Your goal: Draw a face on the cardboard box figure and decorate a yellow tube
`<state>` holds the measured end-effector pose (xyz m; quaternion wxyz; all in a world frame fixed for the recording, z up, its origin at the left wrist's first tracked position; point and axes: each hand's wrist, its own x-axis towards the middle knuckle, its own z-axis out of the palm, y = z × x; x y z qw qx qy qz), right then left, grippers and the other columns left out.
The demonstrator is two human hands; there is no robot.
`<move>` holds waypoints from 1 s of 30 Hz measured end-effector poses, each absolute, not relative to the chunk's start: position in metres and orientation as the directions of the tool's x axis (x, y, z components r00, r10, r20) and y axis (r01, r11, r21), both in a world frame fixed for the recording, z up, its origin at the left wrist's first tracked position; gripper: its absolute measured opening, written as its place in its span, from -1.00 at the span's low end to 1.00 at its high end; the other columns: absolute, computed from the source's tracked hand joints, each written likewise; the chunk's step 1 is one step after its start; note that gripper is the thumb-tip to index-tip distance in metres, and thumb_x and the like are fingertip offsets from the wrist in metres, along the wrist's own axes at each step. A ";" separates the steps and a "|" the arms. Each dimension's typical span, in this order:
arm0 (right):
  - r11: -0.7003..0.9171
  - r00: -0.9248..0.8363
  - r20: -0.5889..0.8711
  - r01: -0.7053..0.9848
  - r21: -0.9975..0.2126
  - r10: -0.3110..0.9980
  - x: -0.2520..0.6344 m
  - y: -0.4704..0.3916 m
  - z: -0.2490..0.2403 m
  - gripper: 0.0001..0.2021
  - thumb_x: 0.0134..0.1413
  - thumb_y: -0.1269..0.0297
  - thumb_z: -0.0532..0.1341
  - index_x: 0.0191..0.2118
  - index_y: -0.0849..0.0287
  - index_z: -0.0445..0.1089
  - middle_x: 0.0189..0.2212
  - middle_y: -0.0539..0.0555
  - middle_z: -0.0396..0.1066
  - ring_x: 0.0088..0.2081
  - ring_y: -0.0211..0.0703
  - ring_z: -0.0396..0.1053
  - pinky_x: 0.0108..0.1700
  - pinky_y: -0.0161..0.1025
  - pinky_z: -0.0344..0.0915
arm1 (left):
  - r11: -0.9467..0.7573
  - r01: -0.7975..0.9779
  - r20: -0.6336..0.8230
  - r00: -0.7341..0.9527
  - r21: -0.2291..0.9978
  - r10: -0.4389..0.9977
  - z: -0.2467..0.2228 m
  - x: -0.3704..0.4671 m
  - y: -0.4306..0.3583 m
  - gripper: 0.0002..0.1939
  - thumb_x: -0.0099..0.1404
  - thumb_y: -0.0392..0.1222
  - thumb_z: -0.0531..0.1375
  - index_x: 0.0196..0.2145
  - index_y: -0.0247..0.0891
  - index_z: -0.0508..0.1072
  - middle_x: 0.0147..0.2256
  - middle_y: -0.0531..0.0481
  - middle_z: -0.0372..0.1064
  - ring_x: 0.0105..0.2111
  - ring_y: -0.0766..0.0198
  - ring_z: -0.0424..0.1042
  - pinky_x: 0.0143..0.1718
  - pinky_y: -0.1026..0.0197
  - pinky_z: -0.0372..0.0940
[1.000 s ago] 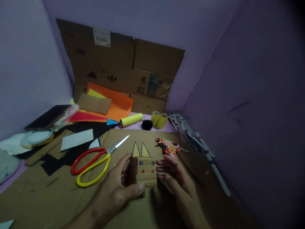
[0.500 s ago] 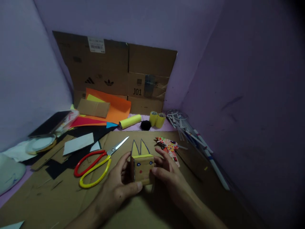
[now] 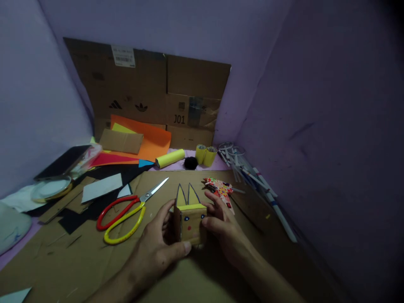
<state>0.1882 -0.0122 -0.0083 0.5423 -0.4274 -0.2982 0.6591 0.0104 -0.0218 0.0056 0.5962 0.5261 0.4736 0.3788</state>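
Between my hands is a small cardboard box with a drawn face: two blue-rimmed eyes, a red dot, a yellow strip on top and two pointed yellow ears. My left hand grips its left side, thumb at the lower front edge and fingers partly hidden behind. My right hand holds the right side, thumb on the front near one eye, the other fingers curved behind. Scissors with one red and one yellow handle lie spread to the left. Behind my right hand rests a patterned paper piece.
Orange paper, cardboard scraps and a black sheet lie at the left. Yellow rolls and a black ball of yarn sit at the back. Whitish rods line the right wall. Upright cardboard stands behind.
The box has shifted slightly right in view and turned a little, still between both hands. My right thumb sits a bit higher on its front. The background has slid slightly left.
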 end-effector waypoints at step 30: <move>-0.338 0.009 -0.406 -0.538 -0.773 0.914 0.181 -0.014 0.012 -0.37 -0.60 0.48 0.21 -0.14 0.14 0.35 -0.30 0.03 0.44 -0.30 -0.04 0.40 -0.27 -0.20 0.27 | 0.076 0.205 -0.129 0.258 0.976 0.957 0.005 0.009 -0.029 -0.08 0.00 -0.18 0.31 0.27 -0.33 0.05 0.11 -0.27 0.34 0.12 -0.11 0.31 0.12 -0.01 0.25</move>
